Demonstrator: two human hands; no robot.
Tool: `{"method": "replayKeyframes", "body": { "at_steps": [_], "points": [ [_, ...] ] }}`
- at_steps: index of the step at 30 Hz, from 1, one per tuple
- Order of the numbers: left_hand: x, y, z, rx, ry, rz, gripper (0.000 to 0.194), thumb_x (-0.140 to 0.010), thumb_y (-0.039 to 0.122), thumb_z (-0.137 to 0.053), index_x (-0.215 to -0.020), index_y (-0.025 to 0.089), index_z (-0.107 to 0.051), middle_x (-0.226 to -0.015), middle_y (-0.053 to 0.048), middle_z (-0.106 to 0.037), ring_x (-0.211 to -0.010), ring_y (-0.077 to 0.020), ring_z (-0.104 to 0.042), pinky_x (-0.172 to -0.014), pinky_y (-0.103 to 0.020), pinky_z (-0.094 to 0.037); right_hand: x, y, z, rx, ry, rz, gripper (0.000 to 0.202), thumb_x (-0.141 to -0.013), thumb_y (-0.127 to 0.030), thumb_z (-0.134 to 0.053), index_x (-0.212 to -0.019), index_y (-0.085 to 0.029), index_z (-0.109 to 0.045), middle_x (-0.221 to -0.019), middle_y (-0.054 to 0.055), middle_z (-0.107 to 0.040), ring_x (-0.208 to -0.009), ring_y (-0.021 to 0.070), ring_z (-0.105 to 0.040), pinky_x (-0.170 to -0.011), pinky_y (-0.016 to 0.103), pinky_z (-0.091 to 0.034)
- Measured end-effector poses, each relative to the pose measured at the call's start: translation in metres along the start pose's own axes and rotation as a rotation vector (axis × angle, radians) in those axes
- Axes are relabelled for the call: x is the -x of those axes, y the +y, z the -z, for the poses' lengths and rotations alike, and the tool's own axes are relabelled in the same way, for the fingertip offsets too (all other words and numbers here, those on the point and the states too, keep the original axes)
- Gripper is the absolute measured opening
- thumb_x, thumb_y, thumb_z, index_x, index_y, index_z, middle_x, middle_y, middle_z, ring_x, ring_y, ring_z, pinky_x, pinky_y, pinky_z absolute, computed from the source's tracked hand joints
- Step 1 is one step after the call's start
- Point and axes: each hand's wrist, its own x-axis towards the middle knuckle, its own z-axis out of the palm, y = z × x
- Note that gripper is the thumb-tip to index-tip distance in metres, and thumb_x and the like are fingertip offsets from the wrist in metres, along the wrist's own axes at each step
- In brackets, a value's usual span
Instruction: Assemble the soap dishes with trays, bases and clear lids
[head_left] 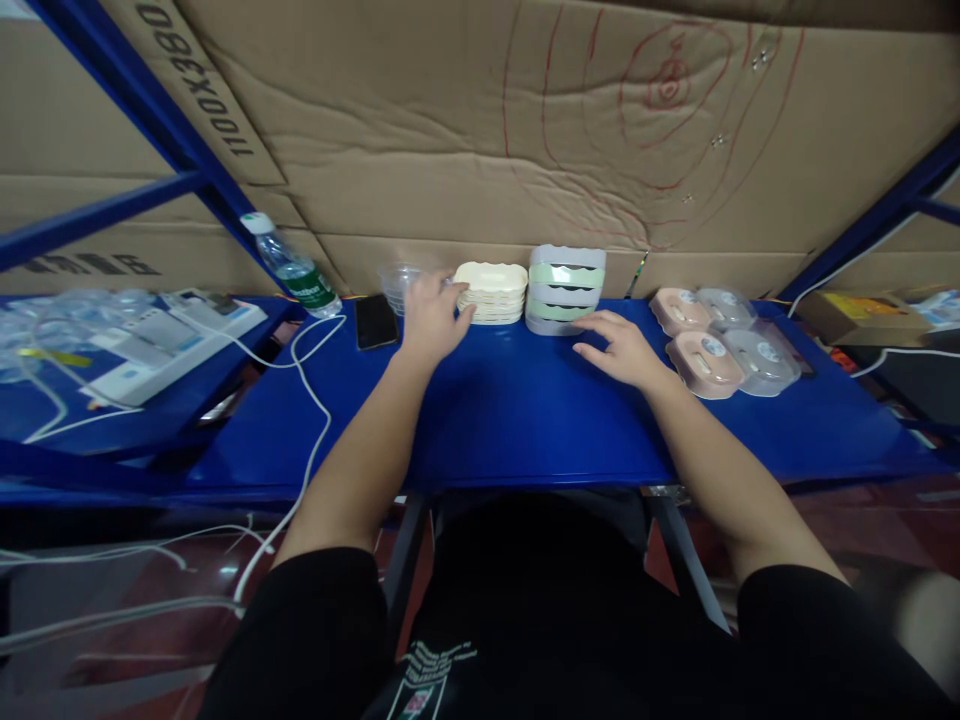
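Side by side at the back of the blue table are a stack of cream-coloured trays (492, 290) with wavy rims and a stack of grey and light green trays (565, 288). My left hand (433, 312) is at the left side of the cream stack, fingers apart; whether it touches the stack I cannot tell. Behind that hand, partly hidden, are clear plastic bowls (397, 285). My right hand (619, 345) has its fingers stretched toward the lower right corner of the grey and green stack, holding nothing.
A black phone (376, 322) and a water bottle (296, 270) are on the left, near a white cable (319, 400). To the right sit pink and grey lidded boxes (705, 365). Cardboard (420, 120) with red drawn lines stands behind the blue table (525, 430).
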Motion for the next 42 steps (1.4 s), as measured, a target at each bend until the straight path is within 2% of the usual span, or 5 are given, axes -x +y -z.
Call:
{"method": "replayKeyframes", "body": {
  "at_steps": [5, 12, 20, 34, 42],
  "points": [
    [-0.001, -0.017, 0.006, -0.013, 0.047, 0.174, 0.056, -0.103, 0.047, -0.061, -0.155, 0.027, -0.066, -0.175, -0.019, -0.049, -0.166, -0.0490, -0.036, -0.138, -0.074, -0.020, 0.000, 0.001, 0.002, -0.014, -0.030, -0.027, 0.038, -0.104, -0.049, -0.069, -0.130, -0.024, -0.082, -0.131, 0.013, -0.083, -0.121, 0.0356, -0.078, -0.111, 0.059, -0.062],
    [-0.007, 0.006, -0.015, -0.026, -0.003, 0.061, 0.041, -0.109, 0.033, -0.049, -0.142, 0.029, -0.072, -0.169, -0.014, -0.059, -0.167, -0.0406, -0.038, -0.140, -0.074, -0.003, 0.000, -0.001, -0.001, -0.030, -0.091, -0.037, 0.039, -0.103, -0.048, -0.069, -0.132, -0.024, -0.082, -0.132, 0.013, -0.083, -0.122, 0.0347, -0.078, -0.109, 0.059, -0.063],
    [-0.013, 0.003, -0.024, 0.022, 0.059, 0.077, 0.018, -0.108, 0.033, -0.059, -0.116, 0.030, -0.075, -0.149, -0.011, -0.073, -0.145, -0.0369, -0.061, -0.140, -0.072, -0.012, 0.002, -0.004, -0.004, -0.037, -0.129, -0.051, 0.042, -0.105, -0.052, -0.068, -0.135, -0.026, -0.081, -0.134, 0.012, -0.083, -0.123, 0.0342, -0.078, -0.108, 0.060, -0.064],
    [-0.015, 0.019, -0.019, 0.029, -0.057, 0.119, 0.017, -0.107, 0.029, -0.061, -0.118, 0.023, -0.072, -0.166, -0.019, -0.060, -0.149, -0.0399, -0.060, -0.128, -0.069, -0.034, 0.004, 0.004, -0.009, -0.004, -0.147, -0.037, 0.046, -0.105, -0.056, -0.067, -0.135, -0.023, -0.081, -0.131, 0.013, -0.083, -0.110, 0.0322, -0.081, -0.102, 0.056, -0.066],
    [-0.018, 0.009, -0.024, 0.089, 0.045, 0.136, 0.005, -0.103, 0.026, -0.068, -0.108, 0.025, -0.071, -0.161, -0.013, -0.064, -0.148, -0.0379, -0.062, -0.126, -0.067, -0.040, 0.005, 0.005, -0.008, 0.000, -0.160, -0.042, 0.046, -0.105, -0.055, -0.069, -0.136, -0.023, -0.080, -0.132, 0.014, -0.083, -0.111, 0.0328, -0.081, -0.102, 0.057, -0.066]
  ]
}}
